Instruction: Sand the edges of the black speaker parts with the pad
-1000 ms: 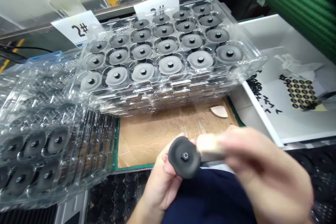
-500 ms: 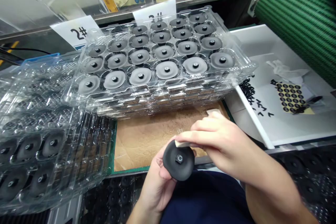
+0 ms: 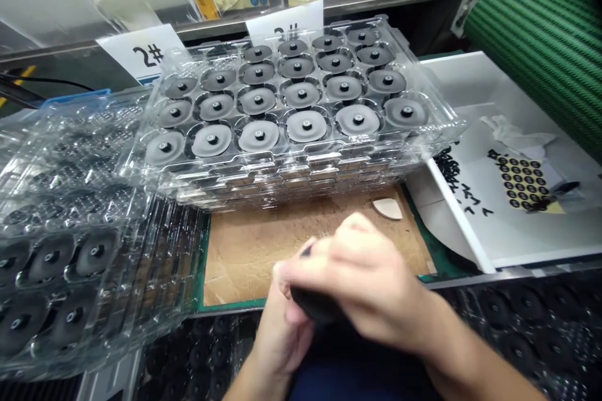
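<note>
My left hand [image 3: 279, 341] holds a round black disc [image 3: 314, 307] low in the middle of the view, its fingers curled around the disc from below. My right hand [image 3: 362, 285] lies across the top of the disc and hides most of it. The right hand is smeared by motion, and its fingers are closed over the disc's upper face. Both hands hover just in front of a brown cardboard sheet [image 3: 263, 241].
A stack of clear plastic trays [image 3: 437, 114] with several grey discs stands behind the cardboard. More clear trays [image 3: 70, 200] with dark discs lie at the left. A white bin [image 3: 475, 244] with a dotted sheet sits at the right, under a green ribbed belt [image 3: 540, 31].
The disc's face with its central nut was visible earlier. My right hand, which held a small pale piece at the disc's edge, has swept left over the disc and now covers it.
</note>
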The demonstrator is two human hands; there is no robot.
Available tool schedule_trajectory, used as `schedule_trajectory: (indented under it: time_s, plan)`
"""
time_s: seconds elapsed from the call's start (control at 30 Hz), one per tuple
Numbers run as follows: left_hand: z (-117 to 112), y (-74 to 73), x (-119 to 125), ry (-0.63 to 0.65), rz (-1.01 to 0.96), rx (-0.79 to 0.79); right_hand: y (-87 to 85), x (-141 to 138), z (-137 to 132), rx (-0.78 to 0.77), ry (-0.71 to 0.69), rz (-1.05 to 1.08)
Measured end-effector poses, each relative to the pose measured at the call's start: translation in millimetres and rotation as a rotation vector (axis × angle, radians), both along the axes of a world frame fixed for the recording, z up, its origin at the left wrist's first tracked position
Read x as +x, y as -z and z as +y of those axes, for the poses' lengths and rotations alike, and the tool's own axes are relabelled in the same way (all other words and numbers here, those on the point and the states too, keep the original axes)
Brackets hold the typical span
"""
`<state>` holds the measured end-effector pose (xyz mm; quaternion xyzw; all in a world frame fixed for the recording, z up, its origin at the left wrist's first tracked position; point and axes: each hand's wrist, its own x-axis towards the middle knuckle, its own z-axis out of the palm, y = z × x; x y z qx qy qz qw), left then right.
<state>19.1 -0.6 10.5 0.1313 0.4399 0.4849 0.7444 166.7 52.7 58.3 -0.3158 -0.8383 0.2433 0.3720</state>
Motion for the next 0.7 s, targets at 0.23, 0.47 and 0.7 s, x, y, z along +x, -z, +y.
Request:
schedule_trajectory:
  time_s: [0.23, 0.47, 0.7]
  plan:
    - [4.4, 4.8, -16.1, -0.117, -0.056, 0.001, 104.6, 16.4, -22.5, -0.501, 0.328, -0.191]
    - [1.8, 4.2, -12.7, -0.09, -0.051, -0.007, 87.3, 9.5, -32.5, -0.57, 0.383, -0.08]
    - [-0.9, 4.9, -11.6, -0.012, -0.052, -0.033, 0.9, -20.4, -29.5, -0.162, 0.19, 0.148]
